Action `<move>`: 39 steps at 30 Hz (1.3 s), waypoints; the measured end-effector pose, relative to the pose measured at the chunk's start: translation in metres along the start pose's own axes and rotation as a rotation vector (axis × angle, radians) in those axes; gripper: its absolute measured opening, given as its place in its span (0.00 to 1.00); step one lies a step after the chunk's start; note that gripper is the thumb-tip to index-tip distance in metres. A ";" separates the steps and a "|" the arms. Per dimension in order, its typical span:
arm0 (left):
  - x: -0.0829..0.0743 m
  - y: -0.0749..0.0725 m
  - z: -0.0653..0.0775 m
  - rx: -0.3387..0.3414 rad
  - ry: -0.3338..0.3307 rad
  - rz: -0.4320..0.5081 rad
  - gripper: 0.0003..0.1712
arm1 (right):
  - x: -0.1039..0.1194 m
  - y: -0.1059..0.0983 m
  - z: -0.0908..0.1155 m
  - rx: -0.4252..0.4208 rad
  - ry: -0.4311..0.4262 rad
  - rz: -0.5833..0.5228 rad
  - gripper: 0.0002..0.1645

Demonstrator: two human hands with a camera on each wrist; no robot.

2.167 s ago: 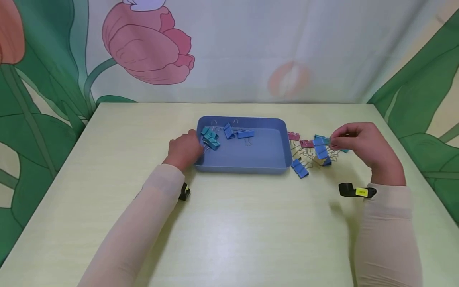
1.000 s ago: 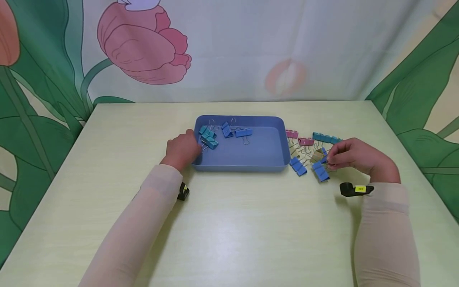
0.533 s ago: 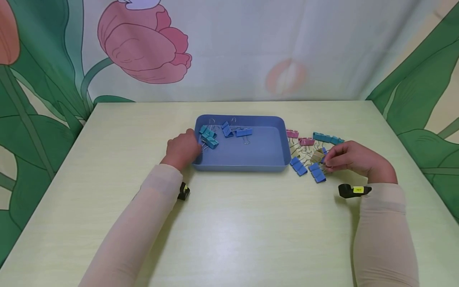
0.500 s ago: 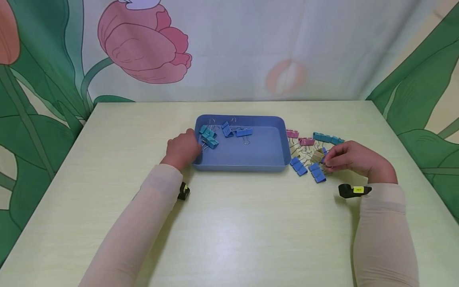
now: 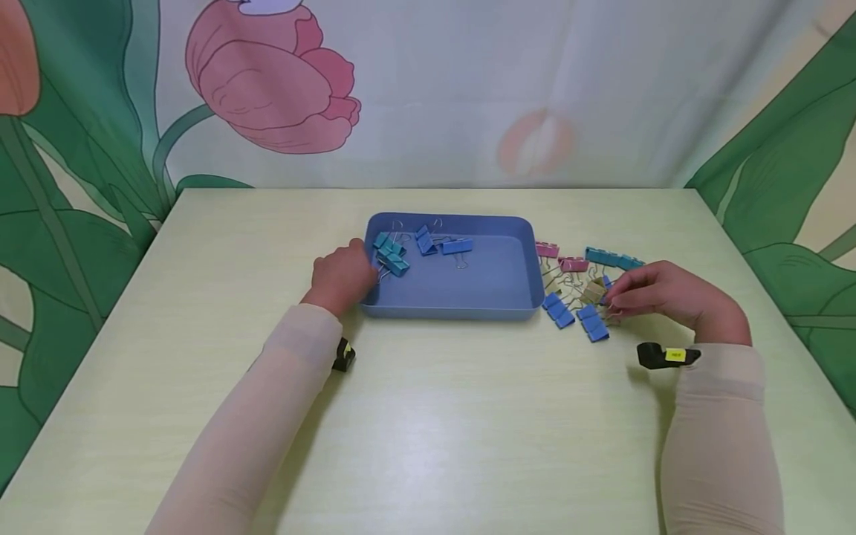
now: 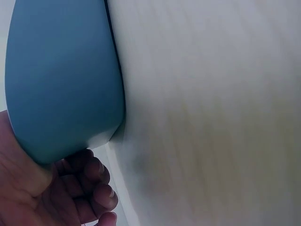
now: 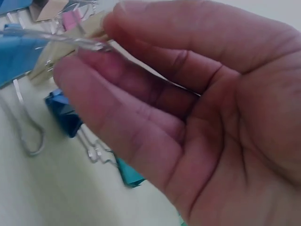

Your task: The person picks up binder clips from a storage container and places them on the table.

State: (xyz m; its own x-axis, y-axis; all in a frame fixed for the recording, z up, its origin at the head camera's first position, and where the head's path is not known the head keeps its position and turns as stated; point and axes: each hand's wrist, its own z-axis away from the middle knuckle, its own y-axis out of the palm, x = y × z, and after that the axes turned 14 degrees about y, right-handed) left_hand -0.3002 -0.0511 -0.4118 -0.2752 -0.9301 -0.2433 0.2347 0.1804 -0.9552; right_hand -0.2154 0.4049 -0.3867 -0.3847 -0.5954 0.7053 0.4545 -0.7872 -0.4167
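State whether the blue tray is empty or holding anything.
Not empty: in the head view, the tray holds teal clips at its left end and blue clips toward its far wall; its right end is bare.

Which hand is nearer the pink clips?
Right. The right hand is close by, to the right of the pink clips; the left hand is across the tray, at its left end.
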 end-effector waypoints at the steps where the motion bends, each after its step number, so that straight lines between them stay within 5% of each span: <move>1: 0.000 0.000 0.000 -0.004 0.004 -0.005 0.28 | 0.001 -0.001 0.002 -0.020 0.001 0.022 0.25; 7: 0.001 -0.002 0.000 -0.008 0.017 -0.021 0.27 | 0.012 -0.001 0.013 -0.135 -0.006 0.154 0.23; 23: 0.000 -0.003 0.002 -0.003 0.018 -0.025 0.27 | 0.044 0.015 0.020 -0.316 -0.106 0.245 0.20; 39: 0.002 -0.002 0.004 -0.018 0.013 -0.019 0.26 | 0.069 0.040 -0.009 -0.434 -0.151 0.136 0.22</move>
State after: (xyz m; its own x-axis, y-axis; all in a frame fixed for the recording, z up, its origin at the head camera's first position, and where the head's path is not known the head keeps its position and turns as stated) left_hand -0.2976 -0.0540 -0.4101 -0.2912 -0.9293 -0.2273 0.2129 0.1687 -0.9624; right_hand -0.2311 0.3309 -0.3596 -0.2094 -0.6933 0.6895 0.1029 -0.7169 -0.6896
